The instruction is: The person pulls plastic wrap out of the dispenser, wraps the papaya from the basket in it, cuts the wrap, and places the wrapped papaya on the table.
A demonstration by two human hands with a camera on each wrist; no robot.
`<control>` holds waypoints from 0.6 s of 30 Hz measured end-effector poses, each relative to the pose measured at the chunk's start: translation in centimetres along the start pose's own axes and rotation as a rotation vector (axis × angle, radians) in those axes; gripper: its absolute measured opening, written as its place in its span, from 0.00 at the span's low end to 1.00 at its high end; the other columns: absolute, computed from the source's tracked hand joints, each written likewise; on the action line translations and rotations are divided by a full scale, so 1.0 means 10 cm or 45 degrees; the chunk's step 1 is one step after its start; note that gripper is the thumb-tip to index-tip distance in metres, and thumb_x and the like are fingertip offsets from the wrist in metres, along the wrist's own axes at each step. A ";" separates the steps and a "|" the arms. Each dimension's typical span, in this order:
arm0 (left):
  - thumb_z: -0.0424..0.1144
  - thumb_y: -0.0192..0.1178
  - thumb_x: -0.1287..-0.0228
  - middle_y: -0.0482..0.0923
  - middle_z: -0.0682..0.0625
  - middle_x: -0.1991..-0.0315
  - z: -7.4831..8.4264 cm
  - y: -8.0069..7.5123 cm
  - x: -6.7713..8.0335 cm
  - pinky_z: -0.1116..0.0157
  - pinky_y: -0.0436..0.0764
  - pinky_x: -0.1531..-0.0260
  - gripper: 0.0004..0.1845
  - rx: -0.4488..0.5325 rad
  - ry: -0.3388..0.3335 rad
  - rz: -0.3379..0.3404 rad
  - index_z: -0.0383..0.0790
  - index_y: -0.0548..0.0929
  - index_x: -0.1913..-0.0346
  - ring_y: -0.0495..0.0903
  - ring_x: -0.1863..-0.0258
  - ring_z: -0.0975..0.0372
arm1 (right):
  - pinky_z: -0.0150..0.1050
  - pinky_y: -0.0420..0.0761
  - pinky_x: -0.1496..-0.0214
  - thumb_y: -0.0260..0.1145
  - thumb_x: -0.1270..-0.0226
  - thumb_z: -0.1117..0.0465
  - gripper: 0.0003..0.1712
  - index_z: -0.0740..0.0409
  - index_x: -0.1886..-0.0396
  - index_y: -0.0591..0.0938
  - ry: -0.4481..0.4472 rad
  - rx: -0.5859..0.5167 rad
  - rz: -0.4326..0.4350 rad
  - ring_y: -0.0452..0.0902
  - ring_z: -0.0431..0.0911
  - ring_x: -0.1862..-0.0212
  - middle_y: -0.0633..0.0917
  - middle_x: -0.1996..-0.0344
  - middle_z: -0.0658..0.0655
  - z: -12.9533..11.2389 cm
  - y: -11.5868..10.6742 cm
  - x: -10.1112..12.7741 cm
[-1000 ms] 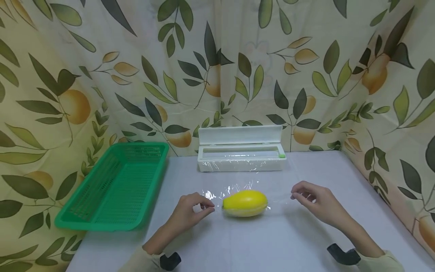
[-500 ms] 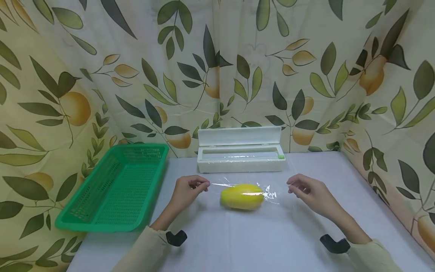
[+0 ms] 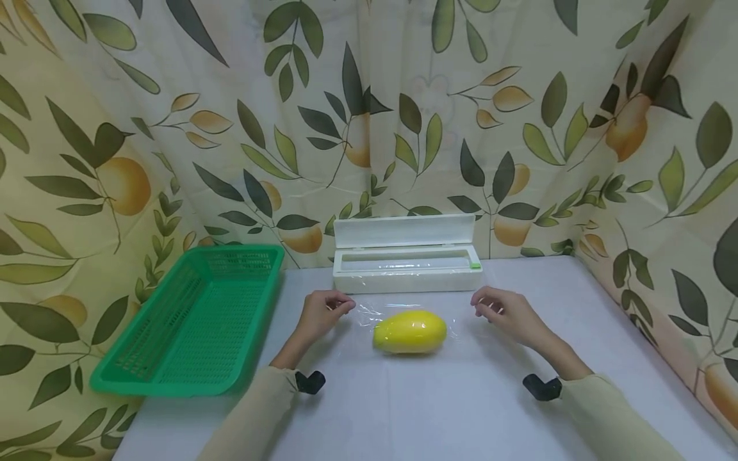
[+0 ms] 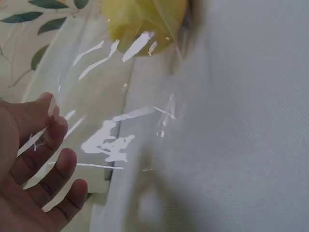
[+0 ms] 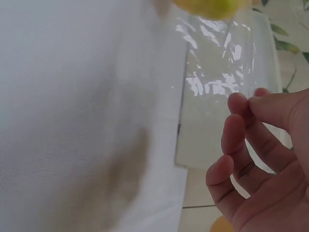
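Note:
A yellow, papaya-like fruit (image 3: 410, 331) lies lengthwise across the table, covered by clear plastic wrap (image 4: 106, 140). To its left, my left hand (image 3: 319, 315) pinches an edge of the wrap between thumb and index finger, the other fingers loosely bent. On the fruit's right, my right hand (image 3: 510, 312) pinches the opposite side of the film with thumb and fingertips (image 5: 237, 104). In both wrist views the sheet stretches from the hand to the fruit, with bright reflections on it. Both hands are apart from the fruit.
Behind the fruit stands a white wrap dispenser box (image 3: 408, 282), lid raised, with a green slider (image 3: 475, 265) at its right end. A green plastic basket (image 3: 262, 326) sits at the left. Patterned curtains (image 3: 398, 77) enclose the white table (image 3: 426, 410).
Both hands have moved away from the body toward the dispenser, and the right hand has also shifted left. The fruit has shifted slightly back and left. The wrap's bright reflections have changed.

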State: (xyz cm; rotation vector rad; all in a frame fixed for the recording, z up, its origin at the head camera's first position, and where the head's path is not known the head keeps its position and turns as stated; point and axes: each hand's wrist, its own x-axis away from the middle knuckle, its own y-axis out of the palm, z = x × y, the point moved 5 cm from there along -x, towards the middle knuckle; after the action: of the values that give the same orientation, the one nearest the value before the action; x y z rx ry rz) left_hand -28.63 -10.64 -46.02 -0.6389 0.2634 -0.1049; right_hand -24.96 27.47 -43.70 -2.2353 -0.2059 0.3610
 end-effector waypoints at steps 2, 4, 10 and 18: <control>0.40 0.72 0.35 0.86 0.58 0.70 -0.03 0.04 0.00 0.68 0.78 0.70 0.04 -0.005 -0.011 -0.032 0.44 0.92 0.63 0.77 0.70 0.64 | 0.33 0.80 0.67 0.66 0.30 0.70 0.06 0.60 0.56 0.85 0.007 0.016 -0.032 0.79 0.45 0.68 0.87 0.68 0.51 0.05 0.05 -0.02; 0.39 0.72 0.36 0.85 0.57 0.70 -0.06 0.08 0.02 0.68 0.77 0.69 0.03 -0.017 -0.013 -0.070 0.44 0.92 0.64 0.76 0.70 0.64 | 0.33 0.78 0.66 0.66 0.30 0.69 0.06 0.59 0.57 0.86 0.023 0.031 -0.057 0.78 0.44 0.68 0.87 0.68 0.50 0.10 0.10 -0.02; 0.38 0.74 0.38 0.84 0.58 0.72 -0.11 0.17 0.05 0.68 0.73 0.68 0.02 -0.081 -0.005 -0.171 0.44 0.92 0.65 0.74 0.71 0.63 | 0.36 0.77 0.62 0.68 0.30 0.67 0.06 0.55 0.57 0.88 0.076 0.052 -0.119 0.75 0.44 0.64 0.87 0.62 0.51 0.19 0.20 -0.01; 0.37 0.73 0.37 0.83 0.58 0.74 -0.14 0.23 0.05 0.69 0.73 0.69 0.02 -0.117 0.032 -0.214 0.43 0.92 0.66 0.73 0.72 0.64 | 0.35 0.76 0.63 0.67 0.29 0.66 0.07 0.53 0.57 0.88 0.104 0.049 -0.171 0.74 0.45 0.64 0.88 0.60 0.51 0.24 0.28 -0.01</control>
State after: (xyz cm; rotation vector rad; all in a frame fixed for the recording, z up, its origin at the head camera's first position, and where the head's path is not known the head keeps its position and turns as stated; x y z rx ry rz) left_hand -28.50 -9.67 -48.60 -0.7513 0.2392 -0.2633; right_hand -25.75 27.43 -47.35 -2.1804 -0.3010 0.1996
